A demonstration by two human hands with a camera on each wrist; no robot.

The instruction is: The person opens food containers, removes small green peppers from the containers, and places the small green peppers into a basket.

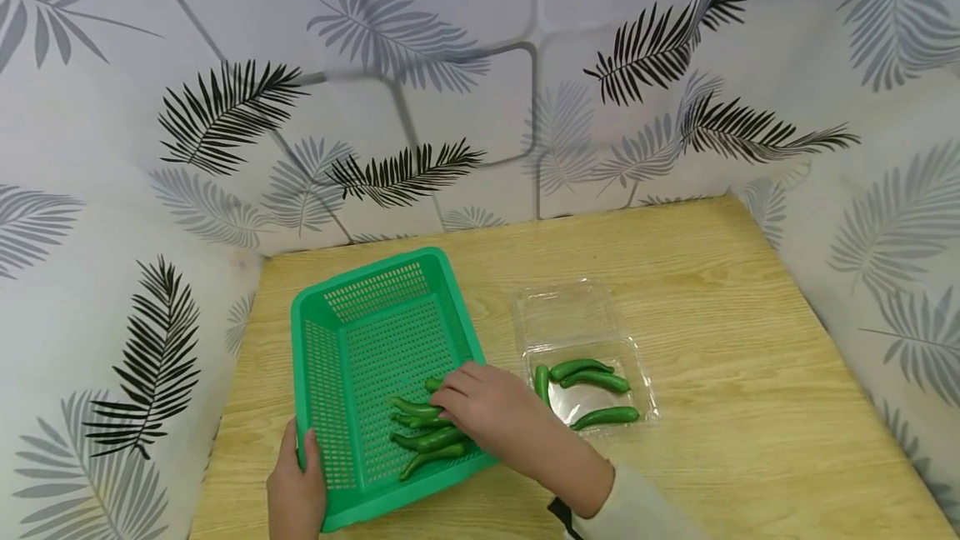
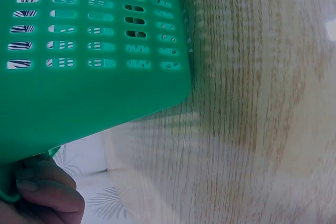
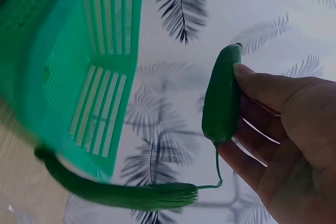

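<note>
A green plastic basket (image 1: 307,373) with slotted walls lies at the left in the head view. My left hand (image 1: 297,482) grips its left rim, thumb on top; in the left wrist view, curled fingers (image 2: 50,192) show under the basket's edge. Over the near right side of the basket, my right hand (image 1: 491,411) pinches a green chili pepper (image 3: 221,98) between thumb and fingers. A thin green string links that pepper to a second pepper (image 3: 121,190), seen beside the basket in the right wrist view. Several more peppers (image 1: 431,440) lie in the basket beneath the right hand.
To the basket's right, a clear plastic clamshell box (image 1: 637,373) stands with its lid (image 1: 566,315) folded back. Several green peppers (image 1: 606,417) lie inside it. The wood-grain table (image 1: 750,340) meets leaf-patterned walls (image 1: 465,123) at its back and sides.
</note>
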